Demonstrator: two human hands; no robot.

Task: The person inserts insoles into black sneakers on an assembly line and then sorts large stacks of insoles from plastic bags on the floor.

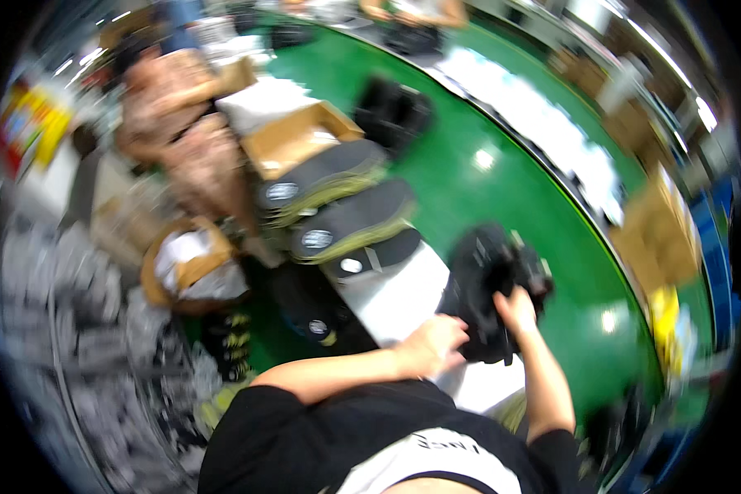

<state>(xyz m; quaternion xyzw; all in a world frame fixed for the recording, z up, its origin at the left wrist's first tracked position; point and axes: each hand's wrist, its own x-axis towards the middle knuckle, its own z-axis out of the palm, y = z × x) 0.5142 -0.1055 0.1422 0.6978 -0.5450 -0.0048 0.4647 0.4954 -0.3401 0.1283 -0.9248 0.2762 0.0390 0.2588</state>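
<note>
My left hand (pixel 436 344), fingers bent, and right hand (pixel 517 313), half-curled, meet the black bundle (pixel 474 284) between and just beyond them; blur hides any firm grip. Supporting both sides should steady it. Farther, past my left, lie stacked insoles (pixel 358 221).

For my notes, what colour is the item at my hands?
The item is black, in the head view.

Left hand (pixel 434 346) curls loosely (forearm (pixel 333 375) angled inward) while right hand (pixel 517 313) reaches forward.

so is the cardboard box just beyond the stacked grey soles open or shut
Open: the cardboard box shows its inside from above.
</note>
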